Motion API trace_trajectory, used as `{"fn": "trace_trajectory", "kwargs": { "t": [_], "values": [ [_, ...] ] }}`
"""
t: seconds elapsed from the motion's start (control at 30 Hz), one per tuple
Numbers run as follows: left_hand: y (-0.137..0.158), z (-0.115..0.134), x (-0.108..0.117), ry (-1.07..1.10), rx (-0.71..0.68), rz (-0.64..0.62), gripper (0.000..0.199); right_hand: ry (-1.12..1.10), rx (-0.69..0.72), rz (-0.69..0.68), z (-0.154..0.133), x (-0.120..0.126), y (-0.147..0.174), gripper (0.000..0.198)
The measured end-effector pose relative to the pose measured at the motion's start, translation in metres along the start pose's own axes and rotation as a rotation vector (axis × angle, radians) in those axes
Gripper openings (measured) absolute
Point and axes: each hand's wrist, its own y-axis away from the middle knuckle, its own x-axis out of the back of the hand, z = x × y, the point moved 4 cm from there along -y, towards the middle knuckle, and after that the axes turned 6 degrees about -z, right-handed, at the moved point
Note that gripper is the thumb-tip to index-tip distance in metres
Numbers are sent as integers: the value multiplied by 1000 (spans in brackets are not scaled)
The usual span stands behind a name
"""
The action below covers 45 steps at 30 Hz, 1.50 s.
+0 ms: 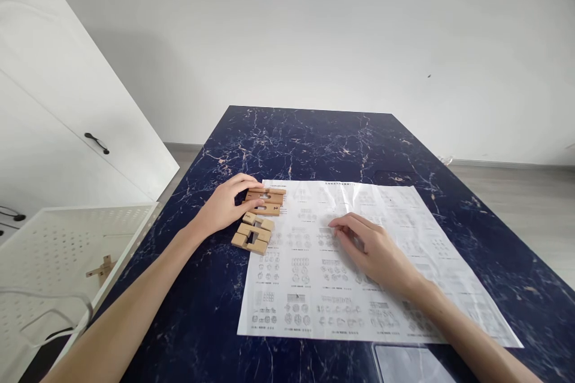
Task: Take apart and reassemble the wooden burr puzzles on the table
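One dark blue table (309, 143), veined like marble in white and tan, stretches toward a pale wall (314, 30). A grey wood-look floor (516, 203) shows at the right. To the left stands a white cabinet (99, 90) with black handles (96, 143); below it, a white perforated bin (146, 212) holds a small wooden piece (103, 269) and a white cable (49, 292).

A large printed sheet (404, 215), creased and glossy near its far edge, covers much of the tabletop. The dark blocks (269, 209), numbered 1 and 2, lie at its far left corner, and the light blocks (256, 233), one numbered 3, sit just nearer, overlapping its left edge.

The left hand (231, 200) reaches over the dark blocks, thumb and fingers apart; whether they pinch, I cannot tell. The right hand (366, 245) rests on the sheet, fingers loosely bent, the index and thumb tips close together. A flat pale object (413, 365) lies at the near edge.
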Motion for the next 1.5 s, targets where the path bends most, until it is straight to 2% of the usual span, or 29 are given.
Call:
{"fn": "trace_trajectory", "kwargs": {
  "t": [0.2, 0.47, 0.73, 0.93, 1.17, 1.33, 1.5],
  "values": [
    [-1, 0, -1, 48, -18, 1, 48, 2, -10, -7, 0, 0, 1, 26],
    [0, -2, 0, 74, 102, -40, 50, 12, -10, -19, -1, 1, 1, 26],
    [-1, 0, 0, 40, 77, -31, 47, 11, -17, -16, -4, 3, 1, 26],
    [-2, 0, 1, 9, 4, -27, 48, 0, -17, -23, -3, 3, 1, 26],
    [-1, -8, 5, 100, 196, -76, 66, 5, -16, -19, -5, 5, 0, 26],
    [-2, -9, 5, 84, 211, -69, 67, 5, -14, -15, -5, 6, 0, 26],
    [-3, -10, 4, 80, 170, -37, 61, 7, -20, -18, -5, 6, 0, 25]
  ]
}}
